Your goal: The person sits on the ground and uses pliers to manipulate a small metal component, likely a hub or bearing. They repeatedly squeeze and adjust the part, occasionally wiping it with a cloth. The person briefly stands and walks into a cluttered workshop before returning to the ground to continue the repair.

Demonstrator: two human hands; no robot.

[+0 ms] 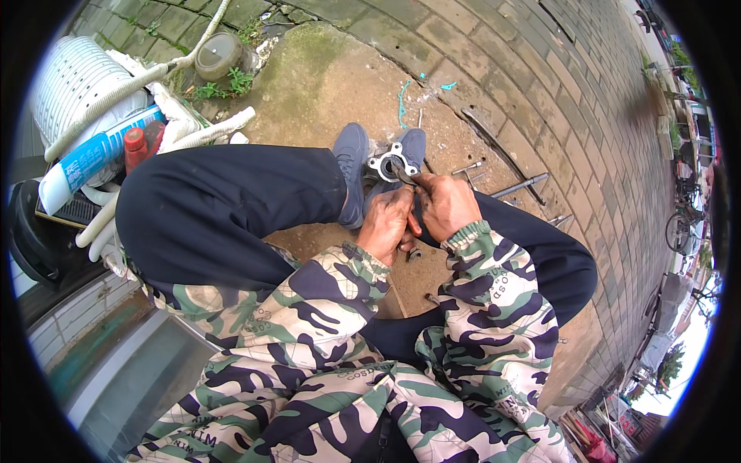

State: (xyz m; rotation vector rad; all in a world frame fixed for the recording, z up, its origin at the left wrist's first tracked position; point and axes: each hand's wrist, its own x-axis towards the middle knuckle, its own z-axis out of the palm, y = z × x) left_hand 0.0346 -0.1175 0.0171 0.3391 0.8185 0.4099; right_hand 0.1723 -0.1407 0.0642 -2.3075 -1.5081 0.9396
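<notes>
Both my hands are together over the ground between my knees. My left hand (387, 225) is closed round the orange-red handle (414, 222) of a pair of pliers. The fingers of my right hand (448, 205) are closed on the same pliers (403, 177), nearer the jaws. The jaws reach into the round opening of a silvery metal flange (384, 164) with bolt lugs. That part sits between my two grey shoes (351, 158); what lies beneath it is mostly hidden. Just below my hands, a small dark metal piece (415, 253) lies on the ground.
To the right lie a T-shaped wrench (467, 168), a long metal bar (519, 186) and a shorter metal tool (560, 220). Teal gasket scraps (402, 104) lie ahead. At left are a white ribbed tub (89, 81), hoses (116, 104), a red bottle (137, 147) and a lidded jar (220, 55).
</notes>
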